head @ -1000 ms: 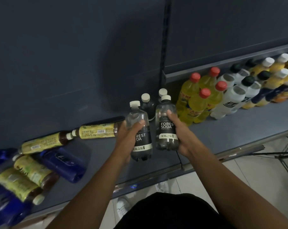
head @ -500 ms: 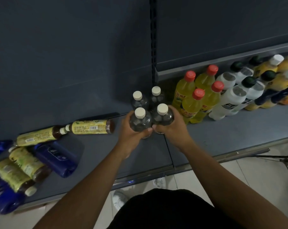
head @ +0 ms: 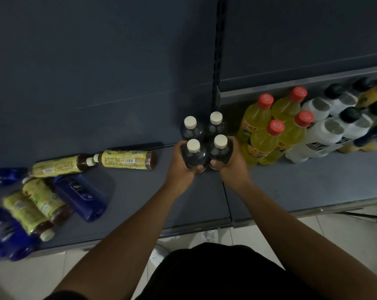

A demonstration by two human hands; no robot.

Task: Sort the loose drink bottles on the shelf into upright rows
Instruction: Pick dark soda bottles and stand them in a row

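fingers (head: 200, 168) of left hand (head: 181, 167) and right hand (head: 233, 169) are clamping front soda bottles (head: 194, 155); releasing is best waiting until both are standing flat.

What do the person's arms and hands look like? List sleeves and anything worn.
The left forearm and right forearm are bare, with no sleeves on them. The left hand and right hand wear no gloves, and no watch, band or ring is visible. Black clothing shows below the arms.

The left hand (head: 181, 169) and right hand (head: 232, 169) are now setting their two dark white-capped plastic soda bottles (head: 194, 158) upright on the grey shelf (head: 140, 191) — a second ago both were being held raised, labels showing — just in front of the rear pair (head: 190, 128).
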